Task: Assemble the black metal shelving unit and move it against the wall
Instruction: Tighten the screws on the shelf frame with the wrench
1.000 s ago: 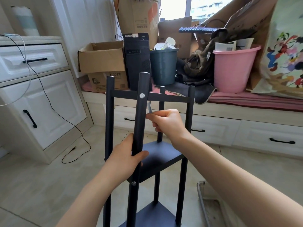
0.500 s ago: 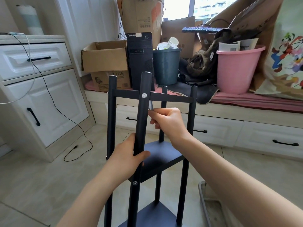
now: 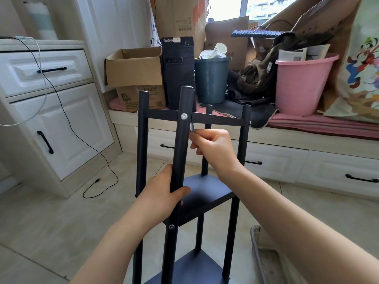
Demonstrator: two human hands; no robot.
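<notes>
tiled floor [image 3: 51, 232], shelving unit [image 3: 205, 193], black cable [image 3: 98, 181]

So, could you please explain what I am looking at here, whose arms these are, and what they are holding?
There is no machine here: a person wears a wide-angle camera on the head, so you look forward and down along their own arms. The left hand grips the nearest post of a black metal shelving unit standing on the tiled floor. The right hand pinches a small silvery tool, probably a hex key, just below the top crossbar, beside a screw. Behind, a bench carries a pink bucket, a computer tower and cardboard boxes.
</notes>
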